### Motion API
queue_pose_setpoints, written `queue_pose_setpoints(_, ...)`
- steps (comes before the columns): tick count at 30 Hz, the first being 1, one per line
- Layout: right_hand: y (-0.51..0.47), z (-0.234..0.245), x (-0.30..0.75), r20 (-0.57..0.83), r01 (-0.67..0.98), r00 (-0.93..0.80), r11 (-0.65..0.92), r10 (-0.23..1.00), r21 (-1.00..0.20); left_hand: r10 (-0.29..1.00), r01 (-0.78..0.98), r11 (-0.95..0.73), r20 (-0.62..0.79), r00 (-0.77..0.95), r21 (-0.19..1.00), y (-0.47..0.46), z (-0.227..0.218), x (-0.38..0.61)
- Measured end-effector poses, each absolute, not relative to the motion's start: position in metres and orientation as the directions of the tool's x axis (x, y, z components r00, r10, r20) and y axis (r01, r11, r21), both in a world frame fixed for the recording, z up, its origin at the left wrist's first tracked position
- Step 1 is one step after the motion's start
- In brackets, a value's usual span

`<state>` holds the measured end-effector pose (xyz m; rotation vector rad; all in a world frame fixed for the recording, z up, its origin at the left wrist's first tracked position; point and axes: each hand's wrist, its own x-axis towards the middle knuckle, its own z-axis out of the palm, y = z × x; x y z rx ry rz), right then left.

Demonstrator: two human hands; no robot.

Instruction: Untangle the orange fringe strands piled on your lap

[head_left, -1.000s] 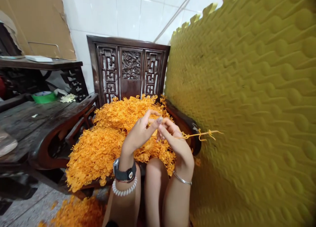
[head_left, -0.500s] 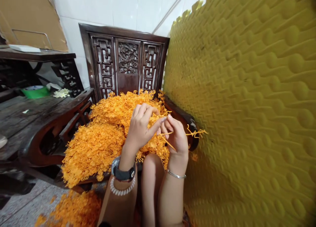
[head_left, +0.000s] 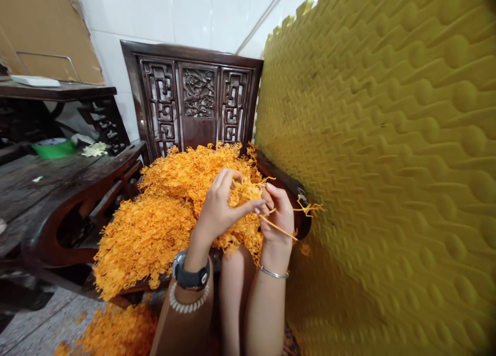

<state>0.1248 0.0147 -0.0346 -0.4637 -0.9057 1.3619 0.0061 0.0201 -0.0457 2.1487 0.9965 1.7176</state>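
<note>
A big heap of orange plastic sprigs (head_left: 166,211) covers the seat of a carved dark wooden chair (head_left: 194,103). My left hand (head_left: 220,206), with a dark watch and a white bead bracelet on the wrist, pinches a small clump of orange sprigs (head_left: 248,190) just above the heap. My right hand (head_left: 278,214), wearing a thin silver bangle, is closed on a thin orange stem (head_left: 306,209) that sticks out to the right and crosses below the hand. Both hands touch at the fingertips over my knees.
A tall yellow foam mat (head_left: 387,165) with an embossed pattern stands close on the right. A dark wooden table (head_left: 46,185) at the left carries a green tape roll (head_left: 54,147). More orange sprigs (head_left: 116,330) lie on the floor. White tiles cover the wall behind.
The camera view has drifted left and down. My left hand has gone from stretched fingers to a pinch on a clump of sprigs, and the stem in my right hand has tilted.
</note>
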Motion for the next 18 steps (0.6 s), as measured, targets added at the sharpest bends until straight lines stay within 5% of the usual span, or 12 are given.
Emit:
queue_pose_setpoints(6,0.014,-0.036,0.122,0.361,-0.627,-0.030,0.264,0.932,-0.733,0.556,0.460,-0.758,0.826,0.088,0.462,0.016,-0.037,0.002)
queue_pose_setpoints(11,0.012,-0.037,0.118,0.396,-0.518,-0.194,0.249,0.897,-0.818,0.532,0.466,-0.761,0.846,0.050,0.451,0.010,-0.032,0.000)
queue_pose_setpoints(15,0.007,-0.035,0.105,0.432,-0.501,-0.077,0.340,0.898,-0.796,0.454,0.454,-0.767,0.883,-0.115,0.453,0.012,-0.032,-0.002)
queue_pose_setpoints(18,0.005,-0.036,0.088,0.486,-0.511,0.005,0.420,0.874,-0.750,0.468,0.302,-0.764,0.811,-0.350,0.571,0.020,-0.034,0.002)
